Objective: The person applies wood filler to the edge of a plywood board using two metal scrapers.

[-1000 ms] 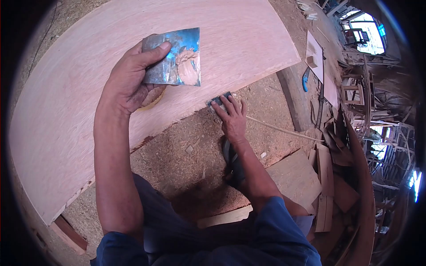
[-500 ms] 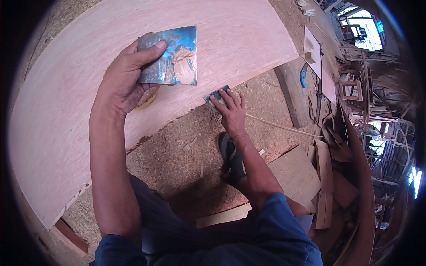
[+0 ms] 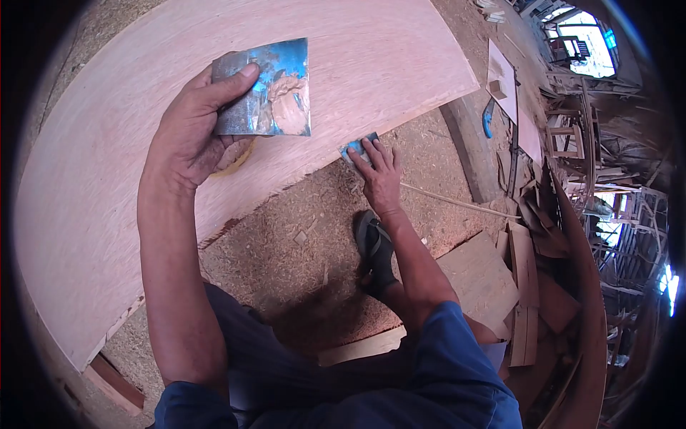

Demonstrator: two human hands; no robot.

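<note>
My left hand (image 3: 196,129) grips a square metal plate (image 3: 266,89), blue-stained, with a lump of tan putty on it, held above a large plywood sheet (image 3: 107,157). Under the hand a yellowish round object (image 3: 239,159) shows partly. My right hand (image 3: 379,175) presses a small blue scraper (image 3: 357,148) against the near edge of the plywood sheet, fingers flat on the blade.
Sawdust and wood chips cover the floor (image 3: 300,229). My sandalled foot (image 3: 376,250) stands below the right hand. A thin stick (image 3: 457,204) lies to the right. Boards and offcuts (image 3: 493,279) are piled at right, with a cluttered workshop beyond.
My right hand with the scraper has slid a little to the right along the plywood edge. The left hand and plate have shifted slightly left and up.
</note>
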